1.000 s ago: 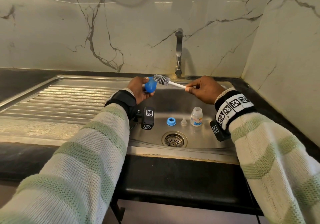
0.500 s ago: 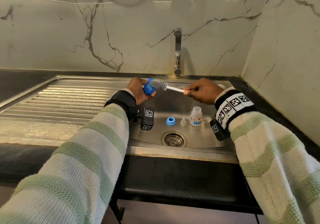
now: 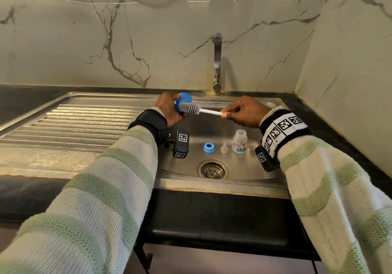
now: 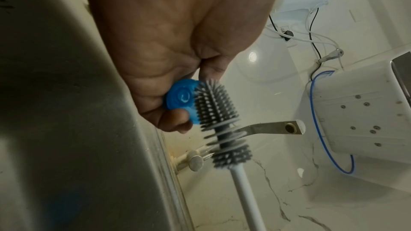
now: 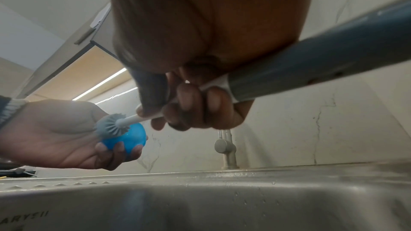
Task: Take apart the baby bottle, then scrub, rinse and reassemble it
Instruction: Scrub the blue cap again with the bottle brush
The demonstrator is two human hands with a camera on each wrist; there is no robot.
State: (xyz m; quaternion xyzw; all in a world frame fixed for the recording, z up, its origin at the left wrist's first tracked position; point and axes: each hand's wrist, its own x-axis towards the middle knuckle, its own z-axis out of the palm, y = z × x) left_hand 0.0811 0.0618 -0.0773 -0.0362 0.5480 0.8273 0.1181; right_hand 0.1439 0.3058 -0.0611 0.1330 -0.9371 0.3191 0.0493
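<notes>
Over the back of the sink my left hand [image 3: 169,109] grips the blue bottle cap [image 3: 185,99], also seen from the left wrist [image 4: 180,97] and the right wrist [image 5: 130,139]. My right hand [image 3: 244,111] holds the white handle of the bottle brush [image 3: 209,111]. Its grey bristle head [image 3: 189,108] lies against the cap [image 4: 212,108]. On the sink floor stand the blue collar ring [image 3: 209,147], the clear teat [image 3: 224,147] and the open bottle body [image 3: 240,141].
The steel sink [image 3: 233,186] has a drain [image 3: 212,169] at the front centre. The tap [image 3: 217,61] rises from the back rim. A ribbed draining board [image 3: 74,125] lies to the left. Marble walls close the back and right.
The brush head has slid left, from beside the cap to against it. The left hand has turned the cap a little. The parts on the sink floor have not moved.
</notes>
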